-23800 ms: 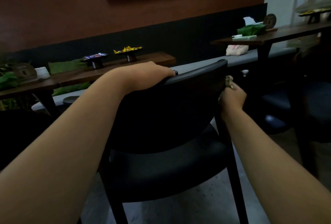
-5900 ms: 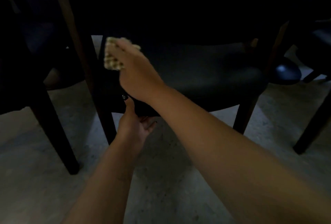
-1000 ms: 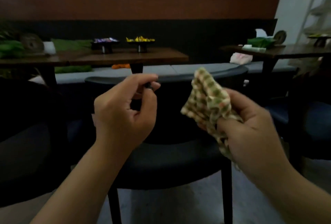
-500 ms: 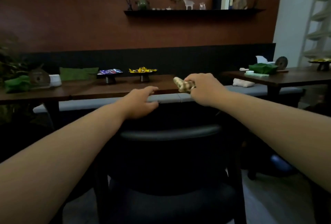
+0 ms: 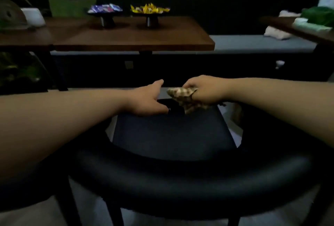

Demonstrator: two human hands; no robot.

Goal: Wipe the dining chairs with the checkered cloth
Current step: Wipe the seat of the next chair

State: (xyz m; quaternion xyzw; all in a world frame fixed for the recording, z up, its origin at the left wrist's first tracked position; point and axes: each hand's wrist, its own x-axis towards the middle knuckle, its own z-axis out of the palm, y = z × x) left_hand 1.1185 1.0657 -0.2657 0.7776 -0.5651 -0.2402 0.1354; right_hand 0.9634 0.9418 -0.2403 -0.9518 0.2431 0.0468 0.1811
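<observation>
A black padded dining chair stands right below me, its curved backrest nearest and its seat beyond it. My right hand grips the bunched checkered cloth and holds it down on the seat's far edge. My left hand rests on the same far edge just left of the cloth, thumb raised and fingers lying along the seat. Both arms reach over the backrest.
A brown wooden table stands beyond the chair with two footed dishes, one of purple things and one of yellow. A grey bench runs behind. A second table is at right, another dark chair at left.
My view has tipped down. Both hands have dropped from near the table's edge onto the far edge of the chair seat, the cloth still in my right hand.
</observation>
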